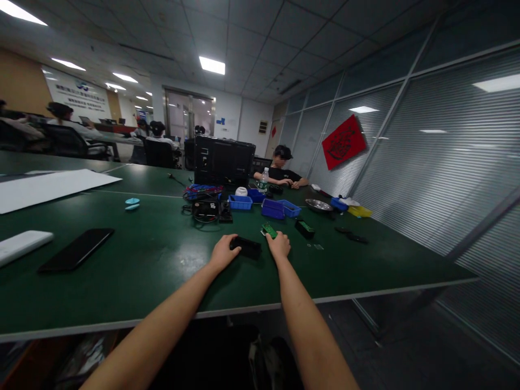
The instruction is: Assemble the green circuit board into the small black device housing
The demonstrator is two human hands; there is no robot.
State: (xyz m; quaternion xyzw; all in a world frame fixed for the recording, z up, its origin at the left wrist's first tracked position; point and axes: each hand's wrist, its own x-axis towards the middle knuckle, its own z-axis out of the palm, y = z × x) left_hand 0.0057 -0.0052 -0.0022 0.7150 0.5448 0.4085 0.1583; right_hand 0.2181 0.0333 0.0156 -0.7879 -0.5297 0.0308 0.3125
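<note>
My left hand point(223, 252) grips one end of a black plastic casing point(248, 247) just above or on the green tabletop. Beside it, my right hand point(279, 247) is closed on a small green circuit board point(268, 230), whose far end sticks out past the fingers. To the right of that hand sits another black casing point(304, 228) with a green board showing in it. A small clear piece point(319, 247) lies on the table nearby.
Blue bins point(240, 202), a black power adapter point(206, 209) and a metal dish point(319, 205) stand beyond my hands. A monitor point(224, 161) and a bottle point(264, 179) are farther back. A dark phone point(77, 250) lies left. Across the table sits a person point(280, 172).
</note>
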